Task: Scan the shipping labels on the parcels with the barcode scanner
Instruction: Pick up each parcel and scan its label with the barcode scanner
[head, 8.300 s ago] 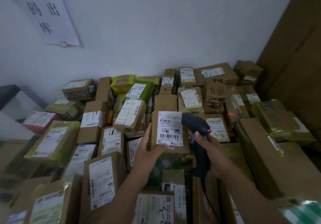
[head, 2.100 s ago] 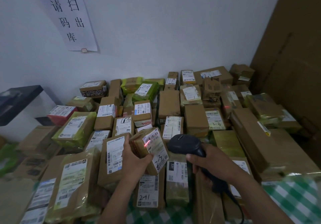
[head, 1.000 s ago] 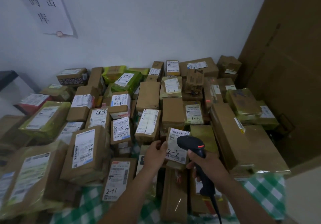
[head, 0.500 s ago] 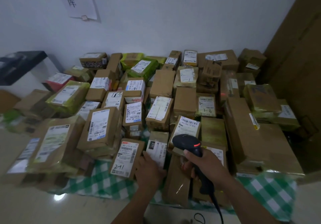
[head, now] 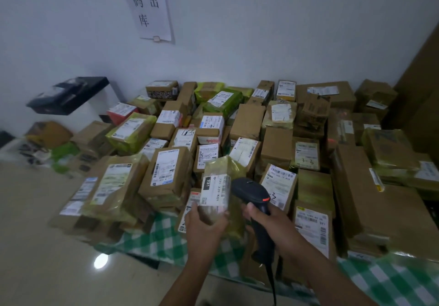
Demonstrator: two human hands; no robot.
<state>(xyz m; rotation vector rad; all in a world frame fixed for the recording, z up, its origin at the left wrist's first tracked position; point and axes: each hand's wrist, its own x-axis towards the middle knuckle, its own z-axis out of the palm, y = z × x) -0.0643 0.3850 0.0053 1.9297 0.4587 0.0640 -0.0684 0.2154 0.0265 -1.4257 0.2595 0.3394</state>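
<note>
Half a second back the left hand [head: 204, 227] was flat on a label low in the pile; now it's got a yellow-green taped parcel [head: 222, 187] lifted up above the front of the heap. The view has swung too, so the wall sign [head: 148, 6] sits near top centre instead of top left.

Writing I can read: the parcel's shipping label [head: 215, 190] has a black tab with "231" and then "231 2J0 K01" running sideways. A label further back has a handwritten "3-3" [head: 306, 160]. The sign shows big Chinese characters, 码 出 库, with the top row cut off.

The left hand grips the parcel from below, thumb on the label side, the other fingers curled round its bottom end. The right hand [head: 268, 220] has its fingers closed around the grip of the black barcode scanner [head: 251, 194], whose head is just beside the label's right edge. Its cable [head: 270, 279] hangs down. Everything sits on a green checked cloth [head: 164, 241].
</note>
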